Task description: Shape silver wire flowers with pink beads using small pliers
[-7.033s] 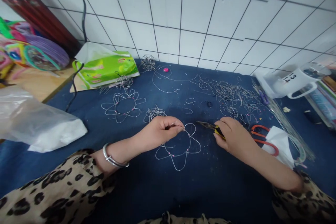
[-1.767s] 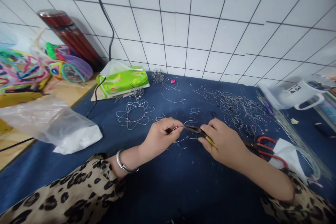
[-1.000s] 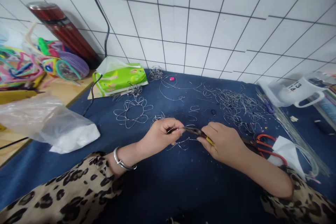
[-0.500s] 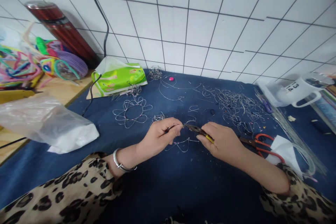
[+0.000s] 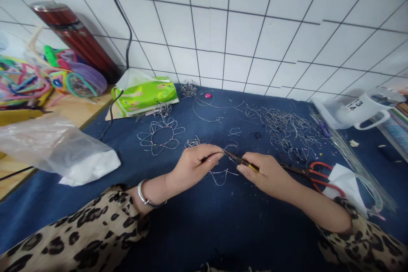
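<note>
My left hand (image 5: 195, 163) is closed in a pinch on a thin wire piece, mostly hidden by the fingers. Looped wire (image 5: 219, 178) with small beads hangs below that hand; it looks like part of the same piece. In my right hand (image 5: 263, 174) is a pair of pliers (image 5: 234, 156) with dark jaws and yellow-marked handles. The plier tips touch, or nearly touch, the left fingertips. Left of the hands, a flower-shaped wire frame (image 5: 152, 136) with small beads lies flat on the blue cloth (image 5: 197, 225).
Tangled wire scraps (image 5: 288, 125) lie to the right, near orange-handled scissors (image 5: 318, 174) and straight wires (image 5: 353, 159). A white pitcher (image 5: 358, 110) stands at back right. Green tissues (image 5: 145, 95), a plastic bag (image 5: 89, 165) and a red thermos (image 5: 79, 38) are leftward. A tiled wall closes the back.
The plier jaws have shifted slightly left and up to the left fingertips. My left fingers have straightened a little, and the hanging wire loop has moved slightly.
</note>
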`<move>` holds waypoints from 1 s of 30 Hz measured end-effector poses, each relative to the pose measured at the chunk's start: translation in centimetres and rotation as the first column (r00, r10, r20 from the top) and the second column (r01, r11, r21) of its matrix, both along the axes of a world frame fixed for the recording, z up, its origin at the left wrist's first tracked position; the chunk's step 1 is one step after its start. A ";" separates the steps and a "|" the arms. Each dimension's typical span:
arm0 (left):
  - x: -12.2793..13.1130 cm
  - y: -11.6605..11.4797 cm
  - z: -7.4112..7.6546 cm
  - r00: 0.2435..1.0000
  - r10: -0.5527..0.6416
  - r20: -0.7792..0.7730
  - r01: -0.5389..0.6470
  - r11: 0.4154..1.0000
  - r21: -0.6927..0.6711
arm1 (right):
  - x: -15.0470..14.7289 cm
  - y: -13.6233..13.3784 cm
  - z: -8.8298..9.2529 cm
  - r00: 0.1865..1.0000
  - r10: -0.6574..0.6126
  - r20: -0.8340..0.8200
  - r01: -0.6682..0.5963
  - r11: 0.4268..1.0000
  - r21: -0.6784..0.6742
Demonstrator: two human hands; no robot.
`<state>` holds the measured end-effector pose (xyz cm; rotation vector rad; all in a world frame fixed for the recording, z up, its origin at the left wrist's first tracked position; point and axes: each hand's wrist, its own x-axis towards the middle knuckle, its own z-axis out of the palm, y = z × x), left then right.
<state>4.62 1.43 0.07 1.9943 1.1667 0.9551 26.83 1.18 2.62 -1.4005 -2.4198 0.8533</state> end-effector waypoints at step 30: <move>0.2 0.1 -0.1 0.981 0.031 0.192 0.055 0.903 -0.426 | 0.1 -0.3 -1.1 0.949 -0.010 0.316 -0.146 0.872 0.468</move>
